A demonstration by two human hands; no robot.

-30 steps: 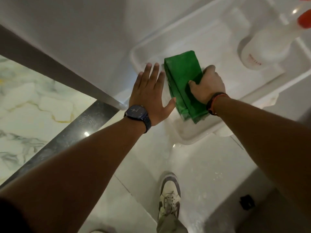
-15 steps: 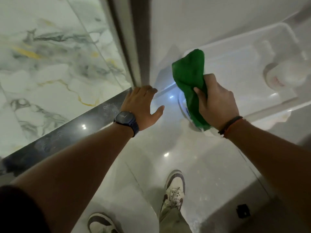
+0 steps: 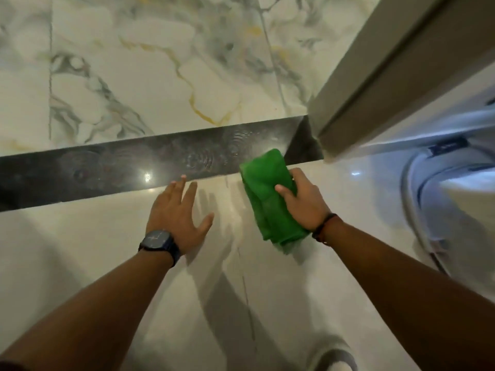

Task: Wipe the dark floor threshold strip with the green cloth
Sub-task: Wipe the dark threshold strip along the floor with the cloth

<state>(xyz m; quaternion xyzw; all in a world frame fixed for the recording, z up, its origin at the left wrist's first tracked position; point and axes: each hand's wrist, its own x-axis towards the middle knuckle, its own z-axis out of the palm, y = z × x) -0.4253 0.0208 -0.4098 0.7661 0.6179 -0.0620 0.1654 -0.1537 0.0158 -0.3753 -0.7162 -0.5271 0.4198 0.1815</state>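
The dark threshold strip runs across the floor from the left edge to the door frame, glossy with faint ring marks. My right hand grips the folded green cloth, whose far end reaches over the strip's near edge close to the frame. My left hand, wearing a dark wristwatch, hovers flat with fingers spread over the pale tile, its fingertips just short of the strip.
Beyond the strip lies veined white marble floor. A pale door frame stands at the right end of the strip. A white tray sits on the floor at the right. A shoe shows at the bottom.
The view has swung left from the white tray to the threshold. Both hands have moved with it, and the cloth now reaches the strip near the door frame.
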